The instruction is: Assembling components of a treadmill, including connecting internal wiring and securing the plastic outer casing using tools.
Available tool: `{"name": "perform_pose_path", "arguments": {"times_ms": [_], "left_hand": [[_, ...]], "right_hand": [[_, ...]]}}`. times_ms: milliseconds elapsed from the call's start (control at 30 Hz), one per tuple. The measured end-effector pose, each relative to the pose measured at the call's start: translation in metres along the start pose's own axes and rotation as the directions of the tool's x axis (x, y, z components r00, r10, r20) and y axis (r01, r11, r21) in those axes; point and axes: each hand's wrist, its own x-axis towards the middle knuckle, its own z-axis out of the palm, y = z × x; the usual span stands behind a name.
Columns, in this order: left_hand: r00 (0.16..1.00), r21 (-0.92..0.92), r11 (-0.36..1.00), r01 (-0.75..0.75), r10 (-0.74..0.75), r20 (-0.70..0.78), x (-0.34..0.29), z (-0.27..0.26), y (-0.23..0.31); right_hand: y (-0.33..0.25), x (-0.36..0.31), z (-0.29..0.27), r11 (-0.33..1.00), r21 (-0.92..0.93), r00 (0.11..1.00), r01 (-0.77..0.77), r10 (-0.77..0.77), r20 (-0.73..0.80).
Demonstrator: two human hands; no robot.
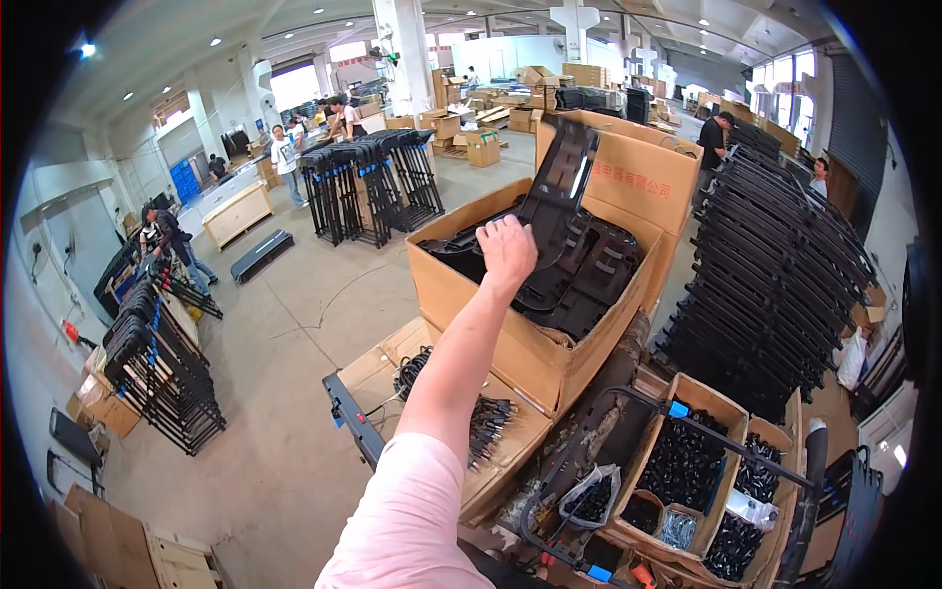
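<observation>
My left hand (507, 250) reaches over an open cardboard box (491, 339), its fingers closed on the lower edge of a black moulded plastic cover (564, 172). That cover stands tilted upright above the box, its upper part shiny. More black plastic covers (579, 280) lie piled inside the box, partly hidden by the hand and the raised one. Below my forearm, a bundle of black cables (417, 368) and several cable ends with metal tips (489, 427) rest on a cardboard-topped surface (397, 346). My right hand is out of the picture.
Cartons of small black parts (687, 461) stand at lower right, beside a black tubular frame (549, 491). A tall stack of black frames (765, 285) rises on the right. Folded black frames (373, 187) stand farther off. A long black case (262, 255) lies on the floor; several people work around.
</observation>
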Motion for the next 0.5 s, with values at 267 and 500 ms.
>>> {"name": "perform_pose_path", "arguments": {"times_ms": [267, 500], "left_hand": [[0.928, -0.929, -0.084, 0.36, -0.065, 0.366, -0.122, -0.12, 0.093], [0.574, -0.126, -0.622, 0.773, 0.6, 0.557, -0.358, -0.209, 0.127]], "right_hand": [[-0.154, 0.074, -0.121, 0.873, 0.291, 0.858, 0.392, -0.233, -0.457], [-0.231, 0.153, -0.129, 0.387, 0.796, 0.885, 0.465, -0.202, -0.419]]}}
